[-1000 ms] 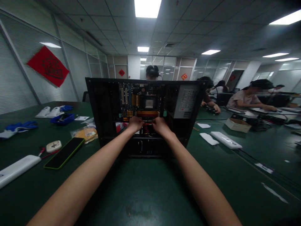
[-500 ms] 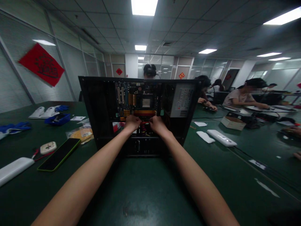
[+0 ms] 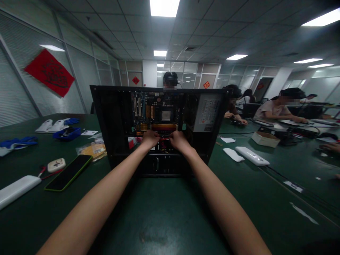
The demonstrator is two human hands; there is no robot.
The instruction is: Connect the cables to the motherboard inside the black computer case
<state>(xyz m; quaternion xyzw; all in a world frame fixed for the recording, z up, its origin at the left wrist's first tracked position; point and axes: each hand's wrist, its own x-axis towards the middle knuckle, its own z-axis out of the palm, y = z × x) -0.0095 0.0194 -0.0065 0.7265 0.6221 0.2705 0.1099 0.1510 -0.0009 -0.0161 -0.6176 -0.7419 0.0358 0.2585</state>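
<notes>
An open black computer case (image 3: pixel 106 117) stands upright on the green table, its inside facing me. Within it are a motherboard (image 3: pixel 159 102), with a silver square on it, and a grey power supply (image 3: pixel 206 112) at the right. Both hands reach into the case just below the orange memory slots (image 3: pixel 164 127). My left hand (image 3: pixel 151 139) is closed, its fingertips at a small red item. Opposite it, my right hand (image 3: pixel 178 139) is also closed at the red item's other side. What exactly the fingers grip is too small and dark to tell. Thin coloured wires (image 3: pixel 164 147) hang between the hands.
On the left lie a phone (image 3: pixel 69 173), a white power bank (image 3: pixel 20 189), a plastic packet (image 3: pixel 94 150), a blue tray (image 3: pixel 66 134) and gloves (image 3: pixel 18 142). To the right are another white device (image 3: pixel 252 156) and a cardboard box (image 3: pixel 265 139). Several people sit beyond.
The whole view has shifted slightly, with the scene a little further right. Both hands keep their closed pose at the same spot in the case.
</notes>
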